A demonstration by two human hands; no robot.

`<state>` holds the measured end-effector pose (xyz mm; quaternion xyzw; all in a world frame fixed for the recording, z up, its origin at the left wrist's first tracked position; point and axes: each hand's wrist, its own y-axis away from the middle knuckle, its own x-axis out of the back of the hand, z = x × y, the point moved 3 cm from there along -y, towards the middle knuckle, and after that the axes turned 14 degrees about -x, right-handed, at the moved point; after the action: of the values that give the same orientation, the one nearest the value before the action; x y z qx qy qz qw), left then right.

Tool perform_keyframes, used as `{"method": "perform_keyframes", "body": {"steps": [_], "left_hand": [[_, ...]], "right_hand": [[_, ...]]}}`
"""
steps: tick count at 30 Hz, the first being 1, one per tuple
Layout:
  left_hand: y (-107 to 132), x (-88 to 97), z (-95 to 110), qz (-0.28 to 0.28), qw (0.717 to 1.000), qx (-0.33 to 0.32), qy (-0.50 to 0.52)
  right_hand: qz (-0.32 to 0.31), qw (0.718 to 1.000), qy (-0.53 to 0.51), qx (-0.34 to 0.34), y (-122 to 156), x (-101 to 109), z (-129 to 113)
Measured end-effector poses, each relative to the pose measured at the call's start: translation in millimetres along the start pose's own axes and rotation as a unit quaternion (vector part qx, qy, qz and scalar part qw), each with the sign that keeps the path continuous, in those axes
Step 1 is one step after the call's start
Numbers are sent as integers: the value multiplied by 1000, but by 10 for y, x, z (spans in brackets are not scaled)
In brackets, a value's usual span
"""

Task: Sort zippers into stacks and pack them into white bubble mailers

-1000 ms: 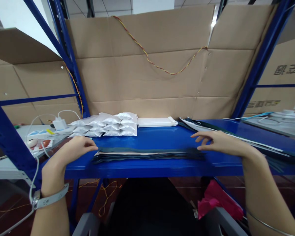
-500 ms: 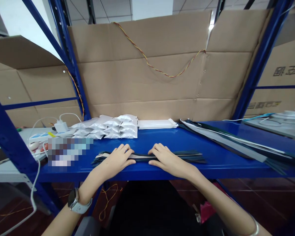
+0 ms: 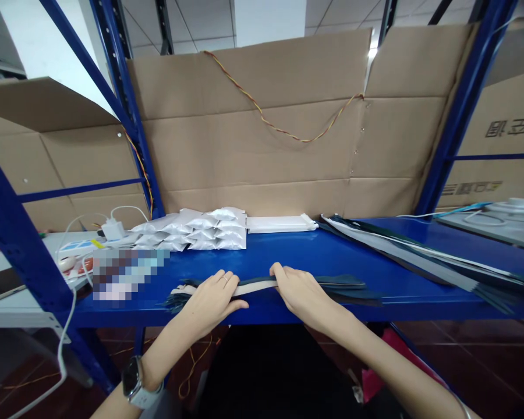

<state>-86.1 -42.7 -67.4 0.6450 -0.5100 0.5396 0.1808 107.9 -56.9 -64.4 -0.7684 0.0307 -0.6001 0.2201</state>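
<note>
My left hand [image 3: 212, 295] and my right hand [image 3: 299, 293] grip a long beige-and-dark flat fabric strip [image 3: 253, 285] between them, and it bows up slightly off the blue steel shelf [image 3: 279, 253]. Under and beside my hands lies a thin stack of dark flat strips [image 3: 344, 285], its ends frayed or splayed at the left. A smartwatch sits on my left wrist [image 3: 135, 381]. Behind my hands stand rows of white foil-like packets [image 3: 196, 233].
A long white-and-dark stack of strips [image 3: 406, 250] lies at the shelf's right, and a white flat package [image 3: 279, 224] stands at the back. Left of the shelf are a phone [image 3: 3, 285], a power strip [image 3: 76, 247] and a charger [image 3: 113, 230]. Cardboard [image 3: 244, 145] lines the rack's back.
My hands have spread slightly apart and now lift the beige strip from the stack, bowing it up. A second earlier they were far apart and off it.
</note>
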Motion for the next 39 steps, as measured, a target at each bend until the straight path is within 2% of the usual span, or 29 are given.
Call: {"method": "perform_keyframes", "body": {"steps": [4,8,10,12,14,18,19,22,23,25,27,28,30,32,34,36,39], "left_hand": [[-27,53,-27,-29,998,46,11],[-148,259,-106,-44,994,94,34],[-238,372,-124,-39,993,102,50],[-333,450,-113,-13,988,123,88],[-437,477,-60,37,975,160,148],[-723,386,181,120,935,229,244],[-812,347,260,125,931,235,251],[-1076,220,503,101,940,225,235],[-1148,180,577,88,947,215,221],[-1244,119,699,64,959,192,199],[-1268,112,770,70,965,161,195],[-1257,136,779,80,967,143,194],[-1212,227,743,99,970,112,191],[-1170,350,635,123,965,115,202],[-1173,464,499,170,944,142,244],[-1245,521,402,211,919,145,299],[-1426,490,380,210,912,93,340]], "right_hand": [[-39,997,-69,-8,6,55,18],[-51,994,-93,16,15,175,106],[-47,992,-116,0,-7,246,173],[-36,982,-185,-28,-48,301,222],[-22,951,-300,-63,-94,324,243],[7,832,-544,-111,-145,306,221],[26,816,-566,-111,-147,310,212],[98,811,-560,-138,-135,338,220],[97,803,-567,-153,-133,337,229],[52,772,-611,-167,-140,326,244],[22,743,-652,-152,-154,348,282],[33,739,-658,-142,-161,379,325],[87,743,-649,-136,-167,457,453],[120,755,-629,-140,-163,519,588],[99,785,-595,-143,-154,541,675],[53,829,-540,-134,-138,532,695],[35,878,-462,-122,-113,521,682]]}}
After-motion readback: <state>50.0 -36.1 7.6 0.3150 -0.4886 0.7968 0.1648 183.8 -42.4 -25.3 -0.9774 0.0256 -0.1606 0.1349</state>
